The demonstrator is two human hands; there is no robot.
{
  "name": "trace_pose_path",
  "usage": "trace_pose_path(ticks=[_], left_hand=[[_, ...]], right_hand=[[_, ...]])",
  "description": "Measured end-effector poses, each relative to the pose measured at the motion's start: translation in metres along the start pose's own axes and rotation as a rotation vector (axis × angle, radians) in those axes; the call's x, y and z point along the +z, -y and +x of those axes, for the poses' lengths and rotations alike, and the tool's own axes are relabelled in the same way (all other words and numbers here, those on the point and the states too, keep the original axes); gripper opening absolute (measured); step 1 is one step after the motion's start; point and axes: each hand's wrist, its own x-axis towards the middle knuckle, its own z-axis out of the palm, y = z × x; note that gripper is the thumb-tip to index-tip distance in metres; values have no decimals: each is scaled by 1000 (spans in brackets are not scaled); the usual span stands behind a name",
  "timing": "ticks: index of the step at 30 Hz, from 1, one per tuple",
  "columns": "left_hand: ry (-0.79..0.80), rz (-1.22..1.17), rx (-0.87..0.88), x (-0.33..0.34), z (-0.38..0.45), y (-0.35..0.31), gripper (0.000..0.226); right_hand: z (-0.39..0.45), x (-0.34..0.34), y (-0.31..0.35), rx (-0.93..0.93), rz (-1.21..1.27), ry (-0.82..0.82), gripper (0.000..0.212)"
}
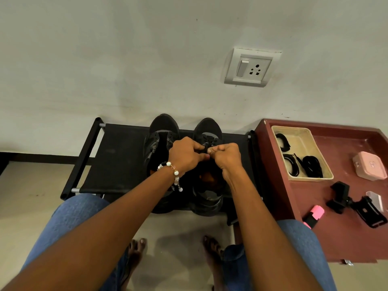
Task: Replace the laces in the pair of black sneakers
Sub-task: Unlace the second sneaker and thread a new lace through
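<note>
Both hands were curled over the right sneaker (207, 135) on the black fabric rack (117, 156), the left hand (185, 155) and right hand (225, 157) each pinching its black lace (205, 148), apparently working it at the eyelets. The lace-less left sneaker (161, 139) stood just beside it. Next would come a steady pull through the eyelet, I'd guess; coiled cord-like laces (310, 166) lay in the beige tray (302, 131) to the right.

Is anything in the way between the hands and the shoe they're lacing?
Nothing visible. The left hand and right hand are already on the right-side sneaker, pinching its lace between them. The other sneaker sits beside it, apart.
</note>
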Motion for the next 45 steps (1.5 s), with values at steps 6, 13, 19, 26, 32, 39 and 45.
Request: trace_pose_path(ticks=[6,13,19,26,32,39,45], left_hand=[[-22,-75,-45,-3,7,2,19],[-57,-134,-141,-4,13,-2,7],[-71,-36,-191,4,24,-1,20],[-122,-177,-202,-5,30,-4,31],[-304,-731,-25,-55,13,-46,23],[-201,-795,160,-78,11,-50,14],[100,376,208,-39,25,-14,10]], right_hand=[[0,-1,-6,-20,14,-3,30],[-7,-10,4,-156,-176,-13,16],[-8,-12,8,-221,-110,33,25],[-18,-10,3,-286,-548,-39,31],[-29,-3,-13,-275,-657,-165,41],[-31,-1,-13,-104,-520,-209,44],[-28,0,-13,-33,-449,-205,51]])
